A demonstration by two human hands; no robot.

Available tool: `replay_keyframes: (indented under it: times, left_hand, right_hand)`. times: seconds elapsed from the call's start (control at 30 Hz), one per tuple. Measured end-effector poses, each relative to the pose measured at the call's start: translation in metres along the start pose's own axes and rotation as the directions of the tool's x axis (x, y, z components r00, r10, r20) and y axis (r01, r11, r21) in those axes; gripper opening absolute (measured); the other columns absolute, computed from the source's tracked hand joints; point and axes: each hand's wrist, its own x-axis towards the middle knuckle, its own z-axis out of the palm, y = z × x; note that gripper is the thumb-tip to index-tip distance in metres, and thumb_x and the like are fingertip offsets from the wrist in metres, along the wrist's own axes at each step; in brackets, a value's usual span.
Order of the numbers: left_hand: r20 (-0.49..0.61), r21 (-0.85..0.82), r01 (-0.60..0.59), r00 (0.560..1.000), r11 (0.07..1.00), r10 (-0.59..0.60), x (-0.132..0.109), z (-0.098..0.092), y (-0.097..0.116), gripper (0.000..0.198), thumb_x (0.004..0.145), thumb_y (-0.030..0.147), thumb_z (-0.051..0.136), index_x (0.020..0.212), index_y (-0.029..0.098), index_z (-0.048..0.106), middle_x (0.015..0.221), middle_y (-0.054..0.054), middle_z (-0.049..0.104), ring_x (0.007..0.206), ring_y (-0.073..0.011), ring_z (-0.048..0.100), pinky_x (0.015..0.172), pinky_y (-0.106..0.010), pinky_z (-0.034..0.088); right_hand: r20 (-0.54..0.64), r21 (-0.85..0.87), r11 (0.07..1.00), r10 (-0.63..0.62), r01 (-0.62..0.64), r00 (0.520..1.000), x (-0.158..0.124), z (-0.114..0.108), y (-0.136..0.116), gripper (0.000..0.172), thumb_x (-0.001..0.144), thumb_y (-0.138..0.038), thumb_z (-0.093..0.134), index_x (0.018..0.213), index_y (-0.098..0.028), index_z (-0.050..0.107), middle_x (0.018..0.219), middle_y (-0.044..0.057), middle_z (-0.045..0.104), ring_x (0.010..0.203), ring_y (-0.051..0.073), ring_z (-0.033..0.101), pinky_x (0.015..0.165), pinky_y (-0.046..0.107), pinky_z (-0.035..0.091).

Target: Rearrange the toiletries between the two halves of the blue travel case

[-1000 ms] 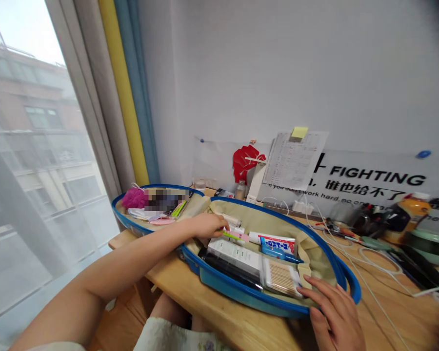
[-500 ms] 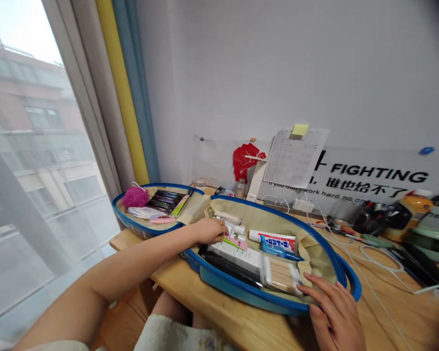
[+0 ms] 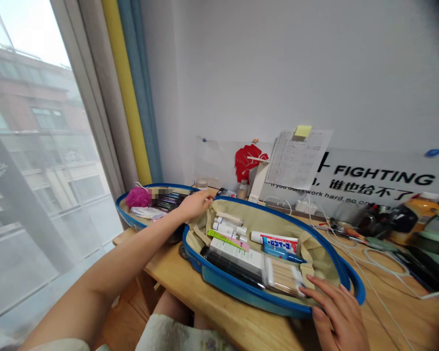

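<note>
Some of the case hides behind the left hand, grip unclear; right hand spread.

Reads "FIGHTING", then "谁也给不了", then "you don't work hard", in black on the wall banner at three o'clock.

Lit by pale daylight from the window at left, blown out near the top; dimmer across the wall; black-cornered at upper right, soft and stretched around the orange bottle; pixelated beside the purple puff.
</note>
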Motion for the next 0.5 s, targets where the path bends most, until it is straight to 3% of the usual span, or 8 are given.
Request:
replay_keyframes:
  times: [0.13, 0.23, 0.37, 0.5]
  left_hand:
    - [0.065, 0.030, 0.313, 0.947, 0.949, -0.314, 0.007, -0.009, -0.059, 0.033, 0.094, 0.034, 0.044, 0.118, 0.015, 0.054, 0.119, -0.011, 0.057, 0.105, -0.0216, 0.057, 0.090, -0.040, 0.047]
    - [0.201, 0.053, 0.415, 0.886, 0.908, -0.417, 0.003, 0.000, -0.087, 0.033, 0.089, 0.037, 0.054, 0.114, 0.016, 0.055, 0.113, -0.008, 0.058, 0.097, -0.0191, 0.059, 0.083, -0.040, 0.051]
    - [0.317, 0.067, 0.462, 0.831, 0.884, -0.458, -0.001, 0.014, -0.098, 0.032, 0.089, 0.037, 0.054, 0.113, 0.016, 0.056, 0.113, -0.007, 0.059, 0.097, -0.0193, 0.059, 0.082, -0.039, 0.052]
    - [0.349, 0.066, 0.473, 0.814, 0.879, -0.464, 0.001, 0.021, -0.097, 0.034, 0.089, 0.038, 0.055, 0.114, 0.015, 0.056, 0.113, -0.007, 0.058, 0.098, -0.0200, 0.059, 0.082, -0.040, 0.051]
  right_hand:
    - [0.022, -0.001, 1.000, 0.005, -0.005, 1.000, 0.000, -0.001, 0.000, 0.024, 0.083, -0.030, 0.042, 0.093, -0.027, 0.064, 0.101, 0.003, 0.067, 0.093, 0.021, 0.062, 0.090, 0.038, 0.040]
    - [0.020, -0.012, 1.000, 0.005, -0.004, 1.000, 0.000, -0.001, 0.001, 0.025, 0.084, -0.030, 0.041, 0.094, -0.026, 0.064, 0.101, 0.003, 0.067, 0.094, 0.020, 0.062, 0.090, 0.038, 0.040]
    - [-0.016, -0.015, 0.999, -0.032, 0.032, 0.999, 0.003, 0.000, -0.001, 0.023, 0.085, -0.028, 0.042, 0.095, -0.025, 0.063, 0.102, 0.004, 0.066, 0.093, 0.020, 0.061, 0.089, 0.039, 0.039]
    - [-0.027, -0.012, 0.999, -0.044, 0.044, 0.999, 0.005, -0.001, -0.003, 0.023, 0.086, -0.028, 0.041, 0.096, -0.024, 0.062, 0.102, 0.004, 0.065, 0.093, 0.020, 0.061, 0.088, 0.039, 0.039]
